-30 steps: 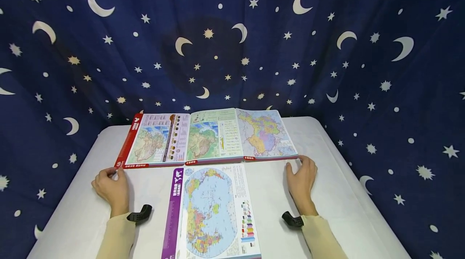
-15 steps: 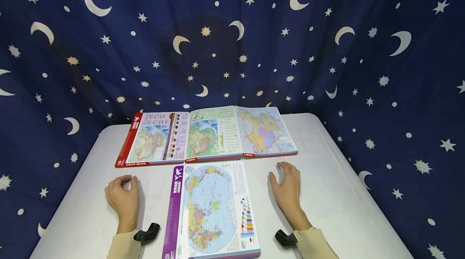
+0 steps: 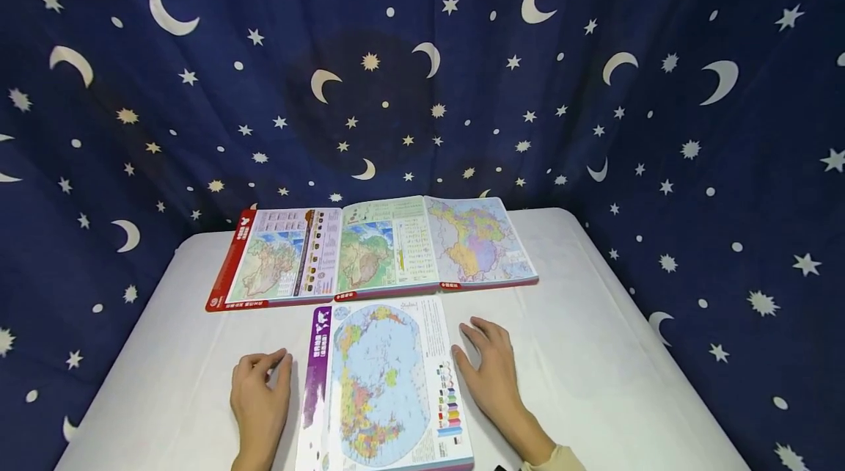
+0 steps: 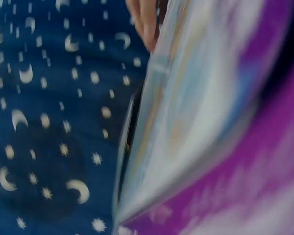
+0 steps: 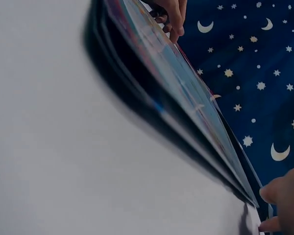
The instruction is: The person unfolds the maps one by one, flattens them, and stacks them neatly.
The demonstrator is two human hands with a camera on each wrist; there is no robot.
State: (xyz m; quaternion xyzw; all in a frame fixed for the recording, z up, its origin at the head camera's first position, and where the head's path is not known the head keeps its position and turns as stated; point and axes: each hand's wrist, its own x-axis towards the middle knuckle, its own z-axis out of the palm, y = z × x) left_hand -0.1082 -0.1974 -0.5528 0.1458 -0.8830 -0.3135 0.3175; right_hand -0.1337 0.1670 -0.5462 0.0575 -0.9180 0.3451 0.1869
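Note:
A map book with a purple spine strip (image 3: 315, 368) lies on the table in front, its world map (image 3: 383, 390) on top. My left hand (image 3: 260, 401) is just left of that strip, loosely curled, thumb and fingertips close together and nothing between them. My right hand (image 3: 491, 375) is at the book's right edge with relaxed, spread fingers, the thumb tip right at the edge. In the right wrist view, the fingertips (image 5: 272, 193) of that hand are beside the book's corner. The left wrist view is blurred, with glossy map pages (image 4: 186, 98) filling much of it.
Three map pages lie side by side at the back: one with a red strip (image 3: 227, 269), a green relief map (image 3: 363, 258) and a colourful political map (image 3: 482, 243). A white cloth covers the table (image 3: 594, 383). Dark blue curtains (image 3: 422, 67) hang behind and beside it.
Both hands have left the lower corners of the back row and come inward and nearer, to either side of the purple-stripped map book. The books have not moved.

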